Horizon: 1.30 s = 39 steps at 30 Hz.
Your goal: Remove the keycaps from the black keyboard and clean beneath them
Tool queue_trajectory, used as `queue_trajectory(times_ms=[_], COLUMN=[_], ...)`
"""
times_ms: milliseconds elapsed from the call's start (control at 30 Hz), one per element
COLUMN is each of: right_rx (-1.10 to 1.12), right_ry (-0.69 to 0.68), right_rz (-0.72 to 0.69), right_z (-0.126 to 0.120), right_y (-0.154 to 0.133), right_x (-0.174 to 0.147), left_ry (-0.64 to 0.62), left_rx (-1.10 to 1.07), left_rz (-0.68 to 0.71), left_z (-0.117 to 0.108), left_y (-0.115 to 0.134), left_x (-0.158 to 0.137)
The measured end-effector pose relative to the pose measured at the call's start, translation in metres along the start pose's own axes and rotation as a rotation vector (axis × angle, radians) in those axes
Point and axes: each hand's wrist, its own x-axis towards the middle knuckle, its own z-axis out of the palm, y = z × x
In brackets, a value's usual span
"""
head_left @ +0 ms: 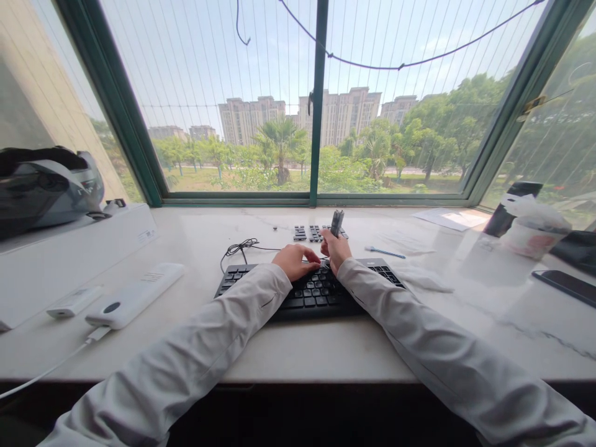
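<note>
A black keyboard lies flat on the table below both hands, with some key positions looking bare of caps. My right hand is wrapped around a grey handled tool. The tool's upper end sticks up out of the fist, and its lower end is hidden near the upper keys. From the left, my left hand reaches over the upper rows with thumb and forefinger brought together close to the right hand. Whatever is between those fingertips is too small to make out. Behind the hands, loose black keycaps lie in groups.
A coiled black cable lies behind the keyboard. To the right are a blue-handled brush, crumpled clear plastic and a phone. A white power bank with a cable is on the left, near a white box.
</note>
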Motion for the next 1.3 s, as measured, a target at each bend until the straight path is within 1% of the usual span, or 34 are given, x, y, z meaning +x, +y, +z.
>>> queue_trajectory(times_ms=[233, 400, 600, 867, 1033, 1300], right_rx=[-0.028, 0.052, 0.138, 0.092, 0.115, 0.087], right_ry=[0.020, 0.075, 0.031, -0.027, -0.029, -0.031], right_rz=[0.048, 0.089, 0.094, 0.077, 0.089, 0.128], right_z=[0.002, 0.003, 0.001, 0.002, 0.002, 0.002], right_y=[-0.002, -0.010, -0.018, -0.013, -0.014, -0.015], right_x=[-0.003, -0.006, -0.005, -0.008, -0.008, -0.008], left_ry=[0.008, 0.007, 0.026, 0.113, 0.110, 0.064], left_rx=[0.009, -0.005, -0.009, 0.034, 0.041, 0.134], left_rz=[-0.010, 0.009, 0.022, -0.020, 0.001, -0.004], left_z=[0.000, 0.002, 0.003, 0.008, 0.008, 0.000], left_y=[0.000, -0.002, -0.003, 0.006, 0.004, 0.003], left_x=[0.001, 0.002, 0.001, -0.002, -0.001, 0.000])
